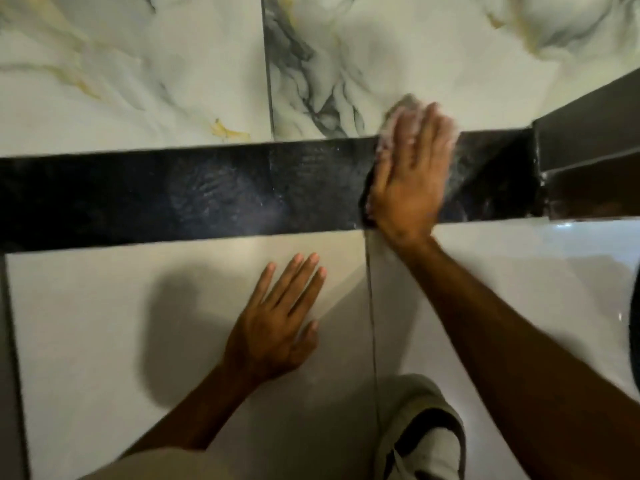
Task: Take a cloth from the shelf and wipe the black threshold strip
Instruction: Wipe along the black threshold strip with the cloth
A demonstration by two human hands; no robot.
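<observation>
The black threshold strip (194, 192) runs across the floor from left to right, between marbled tiles above and plain pale tiles below. My right hand (412, 174) lies flat on the strip's right part, pressing a pale cloth (403, 105) whose edge shows past my fingertips and beside my thumb. The hand and cloth are blurred. My left hand (280, 317) rests flat on the pale tile below the strip, fingers spread, holding nothing.
A dark door frame or post (588, 133) meets the strip at the right end. White marbled tiles (138, 81) lie beyond the strip. My knee in light trousers (422, 427) is at the bottom. A dark edge (10, 375) borders the left.
</observation>
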